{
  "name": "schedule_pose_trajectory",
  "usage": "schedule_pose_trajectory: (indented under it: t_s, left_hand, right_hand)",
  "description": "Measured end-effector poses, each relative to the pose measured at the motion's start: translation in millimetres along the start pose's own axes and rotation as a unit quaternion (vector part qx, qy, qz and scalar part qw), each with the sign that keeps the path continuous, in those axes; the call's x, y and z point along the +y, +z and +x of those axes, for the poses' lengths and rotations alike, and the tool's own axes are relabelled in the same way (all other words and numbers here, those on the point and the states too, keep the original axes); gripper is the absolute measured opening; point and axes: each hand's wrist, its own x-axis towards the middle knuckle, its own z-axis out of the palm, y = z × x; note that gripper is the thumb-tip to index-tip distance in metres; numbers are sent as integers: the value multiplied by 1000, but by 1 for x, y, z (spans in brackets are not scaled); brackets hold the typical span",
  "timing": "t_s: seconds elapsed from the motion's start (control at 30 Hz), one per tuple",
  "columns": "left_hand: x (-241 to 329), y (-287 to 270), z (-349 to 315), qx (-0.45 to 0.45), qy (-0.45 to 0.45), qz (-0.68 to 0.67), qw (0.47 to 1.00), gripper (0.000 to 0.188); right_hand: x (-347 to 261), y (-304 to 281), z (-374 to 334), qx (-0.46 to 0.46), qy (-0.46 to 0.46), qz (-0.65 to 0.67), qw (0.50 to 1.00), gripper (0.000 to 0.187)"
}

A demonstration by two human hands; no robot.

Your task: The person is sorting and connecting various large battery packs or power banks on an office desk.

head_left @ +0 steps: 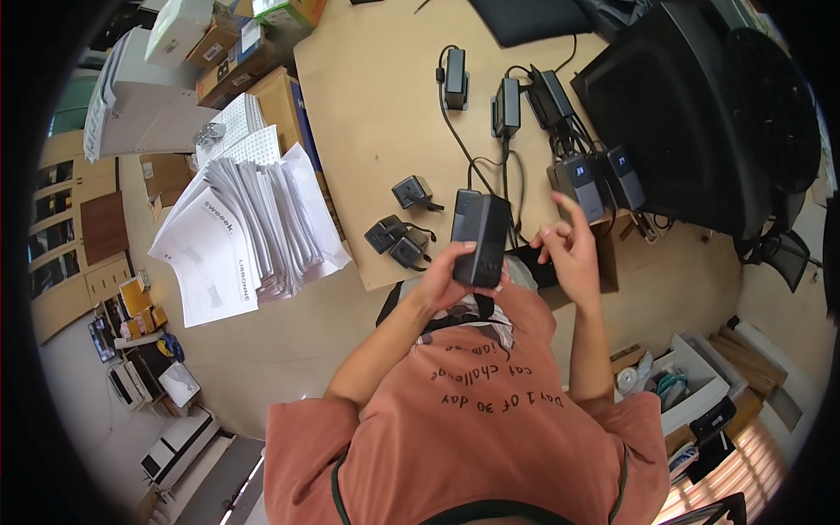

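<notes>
A black, rounded power bank (481, 234) is in my left hand (444, 278), gripped around its near end, with a dark cable leading from its far end. My right hand (573, 258) hovers just to its right, holding nothing, index finger stretched out and the others loosely bent. Beyond it, two similar power banks (578, 186) stand with small lit displays and cables attached. Farther back, several more dark blocks (505, 108) stand on the desk, wired up. Left of the held one lie small black plug adapters (411, 192) with short cords.
The wooden desk (359, 114) spans the middle. A large black monitor (674, 114) fills its right side, and a dark flat case (529, 19) lies at the back. Stacked papers (254, 227) and cardboard boxes (280, 109) sit at the left. A white bin (687, 376) stands lower right.
</notes>
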Motion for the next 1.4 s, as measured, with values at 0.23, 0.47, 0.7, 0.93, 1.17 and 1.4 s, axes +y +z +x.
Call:
schedule_pose_trajectory:
  t_s: [0.23,0.47,0.7,0.93,1.17,1.4]
  left_hand:
    - [-7,-27,2,98,0,98,990,52]
    - [-30,-22,4,311,157,657,669,73]
    - [-54,-47,24,362,210,692,588,72]
    - [-64,-68,56,436,255,612,608,73]
    - [-71,-82,60,452,248,625,585,78]
    - [-62,-64,36,411,147,649,623,80]
  right_hand:
    - [76,34,7,-152,145,198,957,47]
    - [110,54,34,29,169,402,900,51]
    - [81,43,87,79,117,425,894,51]
    - [70,42,140,244,-63,381,889,34]
    - [96,45,161,177,-4,356,918,17]
    - [139,39,203,64,123,151,979,24]
